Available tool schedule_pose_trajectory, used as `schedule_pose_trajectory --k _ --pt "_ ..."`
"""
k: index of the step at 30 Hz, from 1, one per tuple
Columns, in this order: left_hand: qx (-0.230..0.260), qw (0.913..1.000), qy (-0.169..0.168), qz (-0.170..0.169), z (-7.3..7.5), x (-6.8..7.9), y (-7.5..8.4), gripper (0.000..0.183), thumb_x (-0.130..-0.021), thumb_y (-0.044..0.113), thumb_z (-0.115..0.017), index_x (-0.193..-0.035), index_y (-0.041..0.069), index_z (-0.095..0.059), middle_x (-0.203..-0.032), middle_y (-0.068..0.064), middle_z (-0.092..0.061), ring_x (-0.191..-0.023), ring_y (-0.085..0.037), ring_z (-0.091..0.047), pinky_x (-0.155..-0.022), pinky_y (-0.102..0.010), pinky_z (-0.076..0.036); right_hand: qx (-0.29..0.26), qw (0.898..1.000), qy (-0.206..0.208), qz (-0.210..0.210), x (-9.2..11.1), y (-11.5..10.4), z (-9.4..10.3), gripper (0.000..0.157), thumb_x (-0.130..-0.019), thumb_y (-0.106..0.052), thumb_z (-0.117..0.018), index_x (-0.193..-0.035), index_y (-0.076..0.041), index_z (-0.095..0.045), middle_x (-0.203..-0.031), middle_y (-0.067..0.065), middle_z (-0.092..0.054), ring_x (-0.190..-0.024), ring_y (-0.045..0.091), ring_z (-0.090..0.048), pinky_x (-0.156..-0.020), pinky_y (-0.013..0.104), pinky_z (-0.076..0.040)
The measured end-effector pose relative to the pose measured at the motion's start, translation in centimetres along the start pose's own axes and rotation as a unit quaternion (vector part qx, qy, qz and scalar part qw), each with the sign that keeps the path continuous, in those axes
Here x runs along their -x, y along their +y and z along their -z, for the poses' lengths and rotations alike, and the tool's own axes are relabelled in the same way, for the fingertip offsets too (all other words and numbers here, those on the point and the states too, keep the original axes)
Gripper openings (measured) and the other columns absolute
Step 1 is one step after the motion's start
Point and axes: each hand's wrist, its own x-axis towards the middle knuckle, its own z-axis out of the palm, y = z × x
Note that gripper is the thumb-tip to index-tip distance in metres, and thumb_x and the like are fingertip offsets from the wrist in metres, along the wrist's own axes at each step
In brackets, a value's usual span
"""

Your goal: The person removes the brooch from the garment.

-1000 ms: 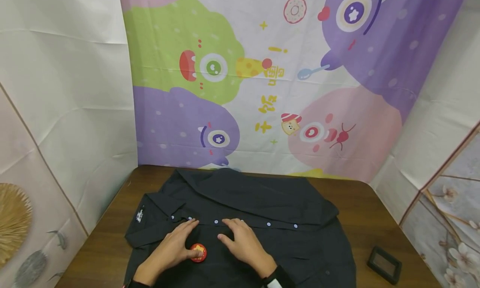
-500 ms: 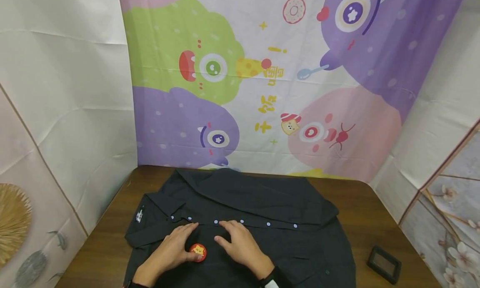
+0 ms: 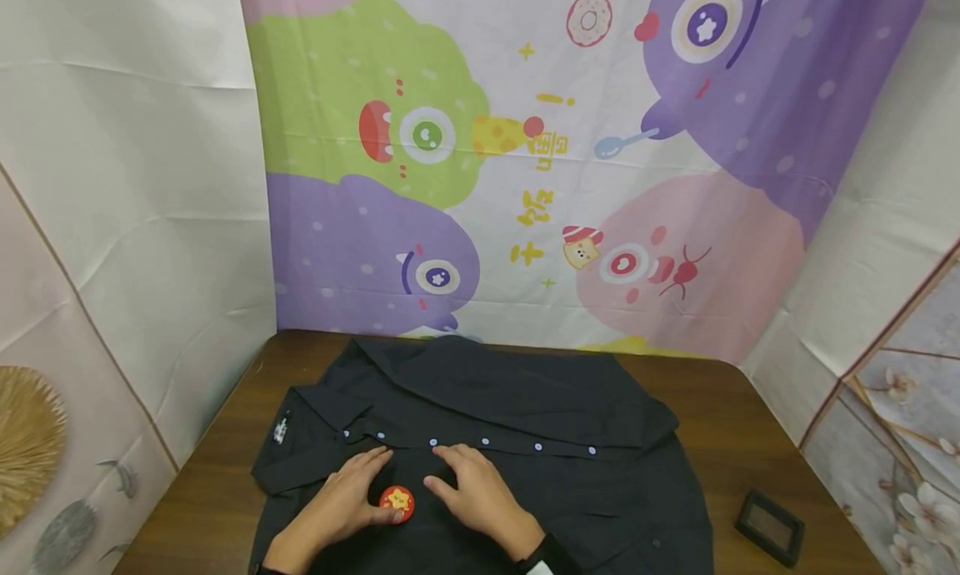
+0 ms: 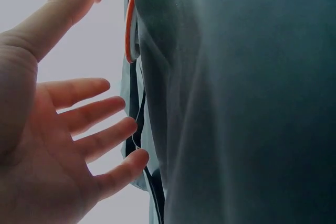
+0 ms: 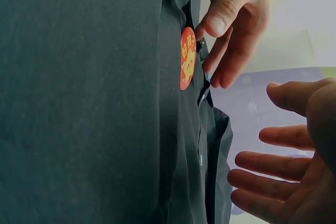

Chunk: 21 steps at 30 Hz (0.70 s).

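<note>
A black shirt (image 3: 525, 392) with a row of small white buttons (image 3: 537, 447) lies spread on the table. On it rests a round red badge (image 3: 400, 498) with a yellow star figure; the right wrist view shows lettering on the badge (image 5: 187, 56) too. My left hand (image 3: 341, 496) is just left of the badge, its fingers spread and relaxed. Its thumb overlaps the badge's lower edge in the head view, but the left wrist view has the hand (image 4: 63, 135) apart from it. To the badge's right, my right hand (image 3: 483, 492) hovers with loosely extended fingers, holding nothing.
A small dark rectangular frame (image 3: 770, 528) lies on the wooden table (image 3: 720, 425) at the right. Behind the table hangs a cartoon-printed cloth (image 3: 495, 308). White cloth panels (image 3: 180, 267) flank it, and a round straw-coloured item (image 3: 28, 446) shows at far left.
Both hands have shifted slightly towards me, the right one also a little to the left. A shirt button formerly covered by the right hand now shows. The badge stays in place.
</note>
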Motion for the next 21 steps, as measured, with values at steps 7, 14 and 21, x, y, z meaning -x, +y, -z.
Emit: schedule_pose_trajectory --k 7,14,21 --pt "0.003 1.0 -0.006 -0.003 -0.05 0.23 0.13 0.087 -0.062 0.046 -0.08 -0.13 0.002 -0.049 -0.136 -0.021 -0.047 -0.125 -0.041 -0.04 -0.093 -0.068 -0.035 0.0 1.0 -0.007 0.0 -0.03 -0.06 -0.22 0.045 -0.09 -0.041 -0.056 -0.122 -0.009 -0.058 -0.114 0.006 -0.064 -0.105 0.018 -0.058 -0.087 0.04 -0.051" --pt "0.009 0.9999 -0.013 0.001 -0.08 0.45 0.16 0.087 -0.061 0.045 -0.08 -0.13 0.002 -0.049 -0.137 -0.021 -0.047 -0.125 -0.041 -0.039 -0.094 -0.067 -0.035 -0.005 1.0 -0.015 0.003 -0.04 -0.22 -0.36 0.044 -0.09 -0.038 -0.057 -0.122 -0.008 -0.058 -0.114 0.007 -0.064 -0.105 0.019 -0.058 -0.088 0.04 -0.051" --pt "0.008 0.9999 -0.013 -0.001 -0.28 0.36 -0.04 0.088 -0.061 0.045 -0.081 -0.13 0.001 -0.049 -0.137 -0.021 -0.046 -0.125 -0.04 -0.04 -0.094 -0.066 -0.036 -0.009 1.0 -0.019 0.001 -0.19 -0.35 -0.58 0.044 -0.09 -0.039 -0.057 -0.122 -0.009 -0.058 -0.115 0.007 -0.063 -0.106 0.019 -0.057 -0.088 0.041 -0.051"
